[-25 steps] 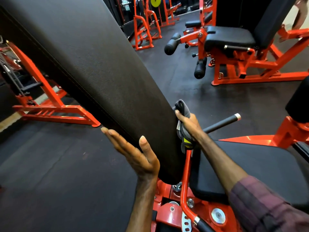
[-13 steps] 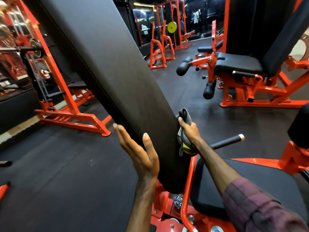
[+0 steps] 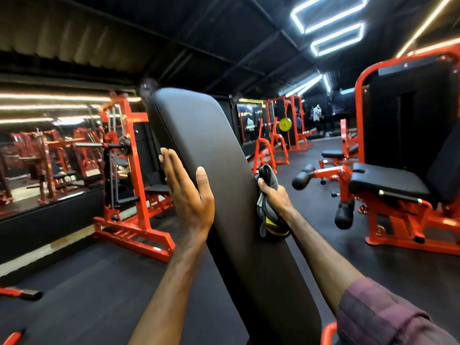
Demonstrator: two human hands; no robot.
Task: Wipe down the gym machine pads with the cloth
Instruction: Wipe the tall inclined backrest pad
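A person stands at a long black back pad (image 3: 219,185) that rises tilted through the middle of a gym floor. The left hand (image 3: 189,192) lies flat against the pad's left edge, fingers straight and together, thumb resting on the pad's face. The right hand (image 3: 273,195) has its fingers curled round a bunched grey cloth (image 3: 267,207) with a yellow patch, holding it against the pad's right edge. A plum-coloured sleeve (image 3: 383,317) shows at near right. To the far right stands an orange-framed leg machine (image 3: 388,192) with a black seat; a squat rack (image 3: 129,175) stands at left before a mirror wall.
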